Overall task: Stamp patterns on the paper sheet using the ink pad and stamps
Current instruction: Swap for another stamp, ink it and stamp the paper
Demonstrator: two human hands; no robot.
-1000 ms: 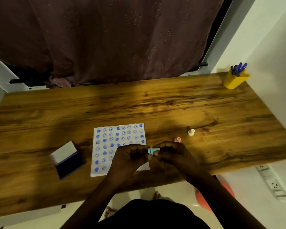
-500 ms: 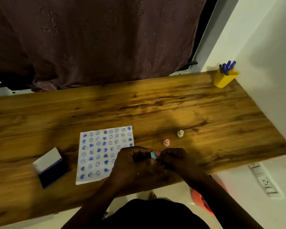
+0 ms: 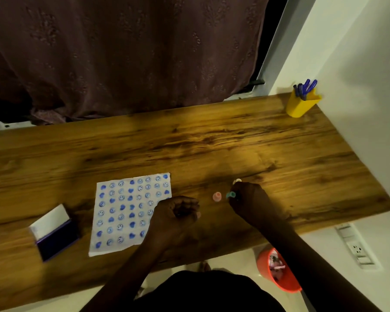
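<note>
A white paper sheet [image 3: 126, 212] covered in rows of blue smiley and heart prints lies on the wooden desk [image 3: 189, 143]. The open ink pad [image 3: 54, 235], white lid up and dark blue pad showing, sits left of it. My right hand [image 3: 250, 203] holds a small teal stamp [image 3: 231, 195] low over the desk, right of a pink stamp [image 3: 217, 196] that stands upright. A cream stamp [image 3: 237, 181] peeks out just behind my right hand. My left hand [image 3: 177, 213] rests curled over the sheet's right edge, with nothing visible in it.
A yellow holder [image 3: 301, 105] with blue pens stands at the desk's far right corner against the white wall. An orange bin [image 3: 277, 270] sits on the floor below the desk's near edge. A dark curtain hangs behind the desk.
The hands have come apart. My right hand carried the teal stamp to the right, beside the pink stamp. My left hand let go of it and stayed by the sheet.
</note>
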